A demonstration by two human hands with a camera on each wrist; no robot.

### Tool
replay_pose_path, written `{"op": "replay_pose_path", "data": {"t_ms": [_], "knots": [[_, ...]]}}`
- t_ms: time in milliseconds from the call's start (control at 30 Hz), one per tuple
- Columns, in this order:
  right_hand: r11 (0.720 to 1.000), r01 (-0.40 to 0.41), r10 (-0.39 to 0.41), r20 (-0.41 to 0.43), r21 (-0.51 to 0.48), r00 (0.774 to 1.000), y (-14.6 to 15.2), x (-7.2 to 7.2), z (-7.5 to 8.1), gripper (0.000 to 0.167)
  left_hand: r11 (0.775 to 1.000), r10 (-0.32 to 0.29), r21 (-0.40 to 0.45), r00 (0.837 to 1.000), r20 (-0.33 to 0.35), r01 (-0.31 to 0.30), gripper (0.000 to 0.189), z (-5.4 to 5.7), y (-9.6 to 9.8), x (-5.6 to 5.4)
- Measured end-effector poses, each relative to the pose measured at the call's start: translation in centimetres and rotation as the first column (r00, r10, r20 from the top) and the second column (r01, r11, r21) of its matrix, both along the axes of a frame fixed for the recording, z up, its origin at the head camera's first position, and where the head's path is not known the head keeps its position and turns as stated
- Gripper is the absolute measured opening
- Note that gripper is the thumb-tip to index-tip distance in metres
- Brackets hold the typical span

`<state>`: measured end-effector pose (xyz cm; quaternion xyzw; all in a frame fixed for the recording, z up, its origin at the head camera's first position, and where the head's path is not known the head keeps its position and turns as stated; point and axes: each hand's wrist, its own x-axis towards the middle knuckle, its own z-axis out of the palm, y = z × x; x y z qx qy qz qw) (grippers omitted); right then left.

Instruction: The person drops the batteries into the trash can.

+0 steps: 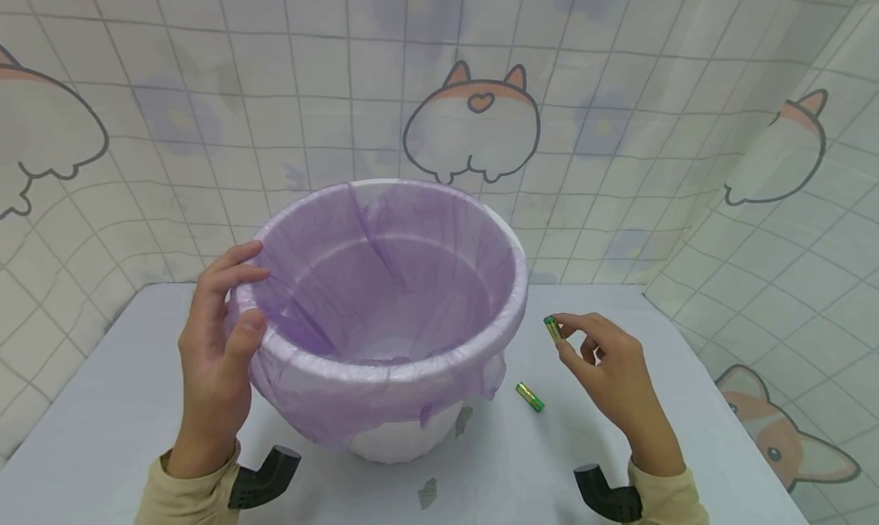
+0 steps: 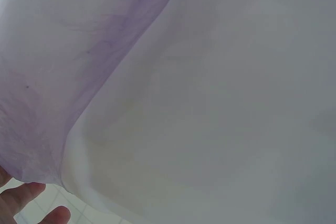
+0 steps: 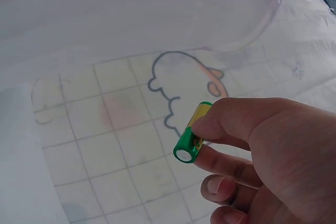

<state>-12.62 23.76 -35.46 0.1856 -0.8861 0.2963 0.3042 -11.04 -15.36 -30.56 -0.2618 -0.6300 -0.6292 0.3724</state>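
A white trash bin (image 1: 405, 437) lined with a thin purple bag (image 1: 371, 407) stands on the table, the bag folded over its rim. My left hand (image 1: 216, 357) grips the bin's left rim, fingers and thumb against the bag. Close up in the left wrist view are the bin's white wall (image 2: 210, 108) and the bag's lower edge. To the right of the bin, my right hand (image 1: 611, 365) pinches a small green and gold battery (image 1: 552, 328) between thumb and fingers, above the table. A second similar battery (image 1: 529, 397) lies on the table between bin and hand.
The white table (image 1: 687, 403) is enclosed by a curtain (image 1: 604, 75) with a grid pattern and cartoon corgis. Two grey patches (image 1: 427, 494) mark the tabletop near the bin's base. Black wrist devices (image 1: 264, 479) sit at both sleeves.
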Motion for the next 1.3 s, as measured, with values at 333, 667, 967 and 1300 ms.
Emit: {"op": "replay_pose_path", "data": {"t_ms": [333, 667, 967, 1300], "knots": [[0.999, -0.043, 0.042, -0.036, -0.027, 0.998, -0.1, 0.2, 0.4, 0.036, 0.999, -0.028, 0.016, 1.0, 0.01, 0.028, 0.035, -0.2, 0.2, 0.1], [0.998, -0.053, 0.051, -0.059, -0.029, 0.997, -0.2, 0.3, 0.8, 0.034, 1.0, -0.006, -0.014, 1.0, 0.027, 0.006, 0.035, -0.3, 0.1, 0.1], [0.998, -0.051, 0.048, -0.053, -0.043, 0.997, -0.7, 0.7, 1.7, 0.036, 1.0, -0.024, -0.001, 0.999, 0.026, 0.024, 0.033, -0.2, 0.2, 0.1], [0.993, -0.086, 0.079, -0.083, -0.081, 0.993, -1.0, 0.7, 2.6, 0.037, 1.0, 0.009, -0.02, 1.0, 0.023, -0.009, 0.033, 0.0, 0.0, 0.2]]}}
